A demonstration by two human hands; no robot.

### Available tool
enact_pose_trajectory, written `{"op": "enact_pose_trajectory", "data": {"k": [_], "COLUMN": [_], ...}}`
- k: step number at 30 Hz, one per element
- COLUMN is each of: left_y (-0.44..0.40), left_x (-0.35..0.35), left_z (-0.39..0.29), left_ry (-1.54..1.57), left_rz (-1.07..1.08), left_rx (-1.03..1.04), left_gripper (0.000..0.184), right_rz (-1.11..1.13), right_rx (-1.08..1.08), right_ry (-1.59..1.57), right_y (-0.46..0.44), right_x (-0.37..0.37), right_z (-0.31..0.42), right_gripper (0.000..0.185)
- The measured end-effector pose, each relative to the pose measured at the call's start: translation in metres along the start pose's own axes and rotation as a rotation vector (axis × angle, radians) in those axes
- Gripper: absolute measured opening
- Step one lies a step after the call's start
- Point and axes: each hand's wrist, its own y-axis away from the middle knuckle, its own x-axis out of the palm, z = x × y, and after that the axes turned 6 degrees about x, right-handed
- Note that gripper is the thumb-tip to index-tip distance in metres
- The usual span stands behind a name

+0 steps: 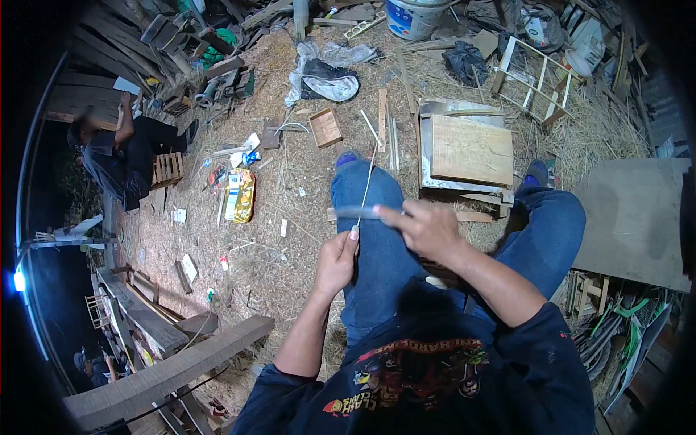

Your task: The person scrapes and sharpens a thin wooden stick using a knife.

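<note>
My left hand [336, 262] is closed, thumb up, round the lower end of a thin pale strip [368, 181], which looks like split cane or bamboo. It slants up across my jeans-clad knee [348, 190]. My right hand [428, 230] is wrapped round the handle of a knife, index finger pointing along the back of the blade [355, 212]. The blade, slightly blurred, lies across the strip just above my left thumb. The handle itself is hidden in my fingers.
Beside my leg stands a low stack with a wooden board [471, 151] on top. Ahead are a small wooden box [325, 127], a yellow packet [240, 196] and a wooden frame [533, 83]. A long beam [174, 370] lies lower left. Another person [127, 156] sits at left.
</note>
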Motion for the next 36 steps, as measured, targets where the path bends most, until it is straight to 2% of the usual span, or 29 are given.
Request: {"op": "enact_pose_trajectory", "data": {"k": [3,7,8,12,15,16,20,23,25,27,28,29,33,36], "left_y": [0.002,-0.001,0.001,0.002,0.003,0.002,0.001,0.002,0.003,0.001,0.0,0.002,0.001,0.007], "left_x": [0.0,0.001,0.001,0.0,0.001,0.001,0.0,0.0,0.001,0.001,0.0,0.0,-0.002,-0.002], "left_z": [0.004,0.01,0.011,0.009,0.013,0.012,0.01,0.006,0.001,0.002,0.006,0.009,0.007,0.006], "left_ry": [0.016,0.031,0.043,0.047,0.043,0.025,0.033,0.115,0.095,0.076,0.088,0.101,0.049,0.178], "left_rz": [0.012,0.017,0.022,0.018,0.019,0.019,0.017,0.037,0.014,0.001,0.015,0.027,0.036,0.041], "left_rx": [-0.011,-0.021,-0.03,-0.045,-0.033,-0.021,-0.013,-0.009,0.014,0.033,0.007,-0.021,-0.012,-0.071], "left_gripper": [0.049,0.049,0.049,0.048,0.048,0.048,0.048,0.047,0.046,0.046,0.047,0.049,0.049,0.049], "right_rz": [-0.028,0.06,0.086,0.068,0.07,0.085,0.091,0.1,0.081,0.067,0.102,0.082,0.075,0.082], "right_rx": [0.111,0.007,0.121,-0.027,0.071,0.061,-0.011,0.127,0.106,0.011,0.07,0.129,0.091,0.089], "right_ry": [-0.018,0.046,0.038,0.012,0.025,0.025,0.016,0.071,0.027,0.0,0.056,0.016,0.0,-0.001], "right_y": [-0.007,-0.001,-0.005,0.005,-0.004,-0.006,0.001,-0.012,-0.007,-0.001,-0.006,-0.011,-0.008,-0.009], "right_x": [-0.002,-0.003,-0.004,-0.006,-0.009,-0.009,-0.012,-0.015,-0.013,-0.009,-0.007,-0.009,-0.005,0.0], "right_z": [-0.011,-0.002,-0.009,0.008,-0.001,-0.005,0.01,-0.008,0.0,0.007,0.0,-0.01,-0.006,-0.013], "right_gripper": [0.036,0.034,0.039,0.04,0.036,0.044,0.044,0.047,0.046,0.037,0.03,0.031,0.033,0.034]}}
